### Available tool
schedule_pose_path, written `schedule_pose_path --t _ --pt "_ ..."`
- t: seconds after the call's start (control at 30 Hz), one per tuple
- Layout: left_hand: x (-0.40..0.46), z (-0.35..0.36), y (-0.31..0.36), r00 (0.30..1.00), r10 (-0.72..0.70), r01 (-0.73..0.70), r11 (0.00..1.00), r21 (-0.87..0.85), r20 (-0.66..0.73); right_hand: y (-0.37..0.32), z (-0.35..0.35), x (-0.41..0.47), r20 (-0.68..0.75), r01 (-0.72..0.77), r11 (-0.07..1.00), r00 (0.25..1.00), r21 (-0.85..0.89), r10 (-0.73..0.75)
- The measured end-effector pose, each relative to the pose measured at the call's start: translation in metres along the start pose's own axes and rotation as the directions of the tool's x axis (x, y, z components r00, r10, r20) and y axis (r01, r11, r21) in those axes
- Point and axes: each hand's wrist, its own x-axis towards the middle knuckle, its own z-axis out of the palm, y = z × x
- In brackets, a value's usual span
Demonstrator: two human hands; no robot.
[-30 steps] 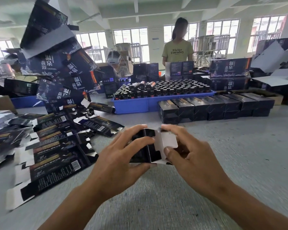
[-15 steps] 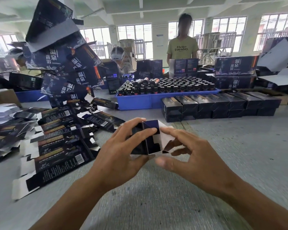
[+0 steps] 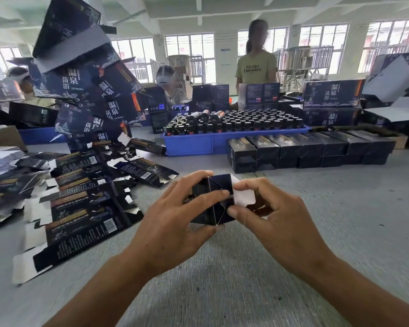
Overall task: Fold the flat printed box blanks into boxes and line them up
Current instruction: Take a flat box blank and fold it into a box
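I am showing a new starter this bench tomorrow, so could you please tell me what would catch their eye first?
First, the small dark box at centre, gripped by the left hand while the right hand works its white flap. Next, the tilted pile of big printed cartons at upper left, above flat box blanks spread over the table. Behind, a blue tray of bottles sits beside a row of finished boxes.

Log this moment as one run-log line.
step: closing end flaps | left hand grips box | right hand pinches white flap | finished row behind
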Motion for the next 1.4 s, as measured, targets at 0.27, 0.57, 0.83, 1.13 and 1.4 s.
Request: schedule_pose_path --t 0.27,0.57,0.83,1.13,1.4 --pt "-0.001 0.004 0.001 1.000 -0.021 0.021 1.000 0.005 -0.020 -0.001 0.002 0.001 -0.025 -0.062 0.996 0.998 0.060 0.064" --pt "0.000 0.004 0.005 0.995 -0.083 0.082 0.997 -0.011 -0.051 -0.005 0.000 -0.001 0.042 -0.043 0.997 0.998 0.070 0.040" --pt "-0.001 0.009 0.012 0.987 -0.159 0.158 0.985 -0.067 -0.009 0.001 0.001 0.005 0.107 -0.286 0.906 0.958 0.312 0.266" --pt "0.001 0.010 0.015 0.986 -0.166 0.163 0.982 -0.093 -0.029 0.005 0.001 0.006 0.142 -0.337 0.849 0.941 0.408 0.306" --pt "0.002 0.011 0.019 0.989 -0.149 0.148 0.988 -0.049 -0.017 0.001 0.001 0.005 0.027 -0.250 0.929 0.967 0.273 0.252"
